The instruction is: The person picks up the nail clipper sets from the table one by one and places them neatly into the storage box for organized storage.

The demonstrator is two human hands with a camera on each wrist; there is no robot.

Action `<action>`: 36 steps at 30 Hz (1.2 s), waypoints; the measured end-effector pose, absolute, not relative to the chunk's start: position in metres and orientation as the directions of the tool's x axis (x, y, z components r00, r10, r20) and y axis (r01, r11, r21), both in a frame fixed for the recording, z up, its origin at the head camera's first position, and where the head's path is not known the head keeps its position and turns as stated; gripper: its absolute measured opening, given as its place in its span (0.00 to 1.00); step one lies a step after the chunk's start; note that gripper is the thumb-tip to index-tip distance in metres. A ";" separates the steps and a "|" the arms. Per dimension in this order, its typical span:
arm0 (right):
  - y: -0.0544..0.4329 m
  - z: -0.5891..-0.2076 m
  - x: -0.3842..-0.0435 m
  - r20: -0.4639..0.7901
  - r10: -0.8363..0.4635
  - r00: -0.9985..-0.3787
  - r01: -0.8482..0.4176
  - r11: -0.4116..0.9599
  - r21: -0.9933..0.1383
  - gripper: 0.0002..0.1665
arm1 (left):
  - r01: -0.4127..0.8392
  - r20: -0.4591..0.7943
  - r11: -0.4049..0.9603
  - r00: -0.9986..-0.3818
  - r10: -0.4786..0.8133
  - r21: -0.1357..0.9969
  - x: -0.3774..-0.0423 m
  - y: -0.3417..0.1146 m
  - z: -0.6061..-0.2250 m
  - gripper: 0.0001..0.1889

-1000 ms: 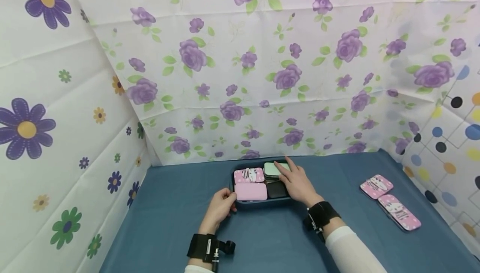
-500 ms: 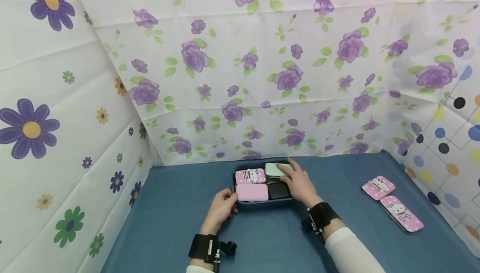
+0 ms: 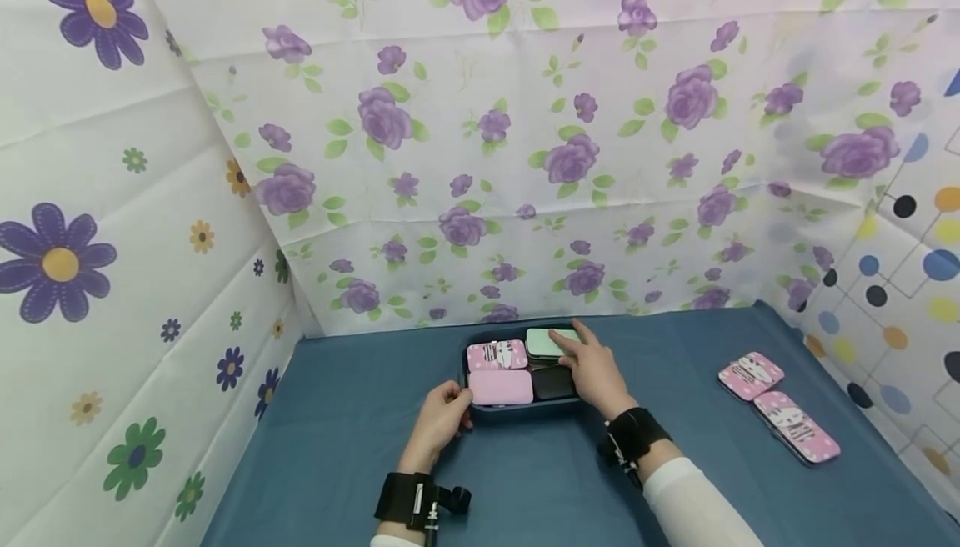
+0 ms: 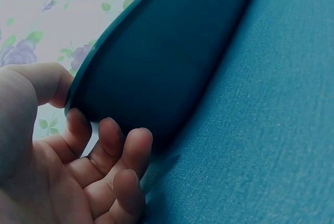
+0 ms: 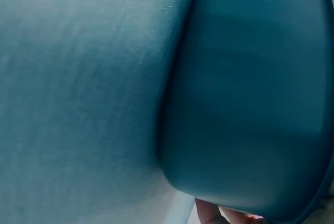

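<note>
A dark blue rectangular bin (image 3: 510,414) sits at the back of the cloth, holding several small flat cases. Inside are a plain pink case (image 3: 501,387), a pink cartoon-print case (image 3: 497,354), a pale green case (image 3: 542,343) and a black case (image 3: 552,383). At the bin's left front corner, my left hand (image 3: 437,418) pinches the rim; the left wrist view shows the other fingers curled against the outer wall. My right hand (image 3: 597,372) grips the right end, one digit over the green case. Fingertips (image 5: 209,212) show outside that end wall in the right wrist view.
Two more pink cartoon-print cases lie on the blue cloth (image 3: 345,464) at the right, one smaller (image 3: 752,375) and one longer (image 3: 797,428), corners close together. Floral sheets (image 3: 450,155) rise behind and at both sides.
Both hands stay on the bin and the cases keep their places. Only the head view shifts slightly.
</note>
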State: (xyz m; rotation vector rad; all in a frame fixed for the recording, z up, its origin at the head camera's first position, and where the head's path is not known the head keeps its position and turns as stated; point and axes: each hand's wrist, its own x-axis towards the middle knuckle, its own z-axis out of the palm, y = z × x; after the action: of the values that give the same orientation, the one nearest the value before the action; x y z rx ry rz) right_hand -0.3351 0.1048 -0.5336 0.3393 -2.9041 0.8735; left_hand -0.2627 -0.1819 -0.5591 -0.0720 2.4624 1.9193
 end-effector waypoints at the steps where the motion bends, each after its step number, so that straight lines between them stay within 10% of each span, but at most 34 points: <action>1: 0.106 -0.534 -0.335 0.156 -0.187 -0.970 -0.242 0.811 -0.533 0.32 | -0.046 -0.042 0.243 -0.999 -0.024 0.969 -0.263 -0.182 -0.560 0.13; 23: 0.137 -0.544 -0.338 0.135 -0.367 -0.920 -0.367 0.692 -0.622 0.33 | -0.029 -0.025 0.241 -0.999 -0.021 0.970 -0.262 -0.182 -0.558 0.13; 36: 0.199 -0.545 -0.315 0.034 -0.217 -0.976 -0.186 0.734 -0.653 0.42 | -0.055 -0.048 0.246 -0.998 -0.034 0.968 -0.262 -0.181 -0.558 0.13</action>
State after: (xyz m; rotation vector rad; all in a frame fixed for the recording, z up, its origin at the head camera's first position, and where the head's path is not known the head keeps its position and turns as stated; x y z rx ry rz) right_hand -0.3147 0.1993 -0.5453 0.3441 -2.9669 1.1093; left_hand -0.2619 -0.1807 -0.5583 -0.0885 2.4660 1.9170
